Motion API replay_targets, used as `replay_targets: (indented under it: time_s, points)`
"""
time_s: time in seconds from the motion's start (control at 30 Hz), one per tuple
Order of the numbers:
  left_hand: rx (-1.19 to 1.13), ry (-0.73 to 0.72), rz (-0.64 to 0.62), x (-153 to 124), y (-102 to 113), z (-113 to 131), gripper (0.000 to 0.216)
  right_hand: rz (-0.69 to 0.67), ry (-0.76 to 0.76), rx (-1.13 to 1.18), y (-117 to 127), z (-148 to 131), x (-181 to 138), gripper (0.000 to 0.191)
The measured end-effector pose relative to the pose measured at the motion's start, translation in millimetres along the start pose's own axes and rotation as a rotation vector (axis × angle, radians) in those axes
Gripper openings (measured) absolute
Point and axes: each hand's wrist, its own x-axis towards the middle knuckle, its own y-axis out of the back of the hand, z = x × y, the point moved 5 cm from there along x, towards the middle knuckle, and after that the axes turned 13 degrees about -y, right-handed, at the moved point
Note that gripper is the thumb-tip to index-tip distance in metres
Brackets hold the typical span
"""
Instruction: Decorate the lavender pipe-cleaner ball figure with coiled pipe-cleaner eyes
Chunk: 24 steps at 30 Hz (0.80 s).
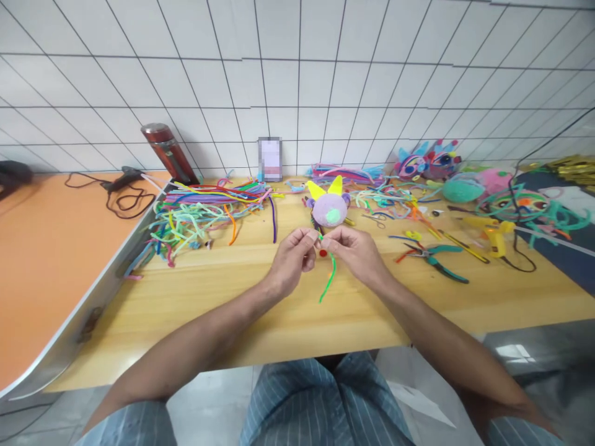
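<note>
A green pipe cleaner (332,275) is pinched between my two hands over the middle of the table, its long end hanging down and curving toward me. My left hand (297,251) has thumb and forefinger closed on its upper end. Close beside it, my right hand (351,248) also grips it with thumb and fingertips. What the fingertips do at the upper end is partly hidden. Just beyond my hands sits a round purple plush-like figure (323,209) with yellow points and a pale green patch. A small red round piece (323,253) shows below the fingertips.
Piles of colored pipe cleaners (186,223) lie on the left. Pliers (437,254), scissors (375,218) and a yellow glue gun (495,235) lie right. A phone (270,159) and a thermos (170,152) stand against the tiled wall. Finished-looking figures (427,162) sit back right.
</note>
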Motion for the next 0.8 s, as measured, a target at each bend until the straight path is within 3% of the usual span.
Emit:
replay_targets:
  time_s: [0.2,0.4,0.47,0.6,0.7,0.8]
  points:
    - [0.335,-0.077,-0.273,6,18,16,0.035,-0.087,0.079,-0.326,16,-14,-2,0.017]
    - [0.571,-0.193,-0.436,8,15,25,0.019,-0.139,0.148,-0.528,15,-22,0,0.014]
    - [0.548,-0.199,-0.395,8,13,26,0.019,-0.135,0.143,-0.527,14,-25,1,0.012]
    - [0.257,-0.113,-0.141,5,12,16,0.03,-0.034,0.115,-0.344,6,-21,2,0.016]
    - [0.01,-0.03,0.044,0,8,1,0.04,0.022,0.05,-0.088,-4,-4,6,0.026]
    - [-0.087,0.042,0.107,-3,7,-12,0.045,-0.019,-0.031,0.061,-10,15,12,0.038]
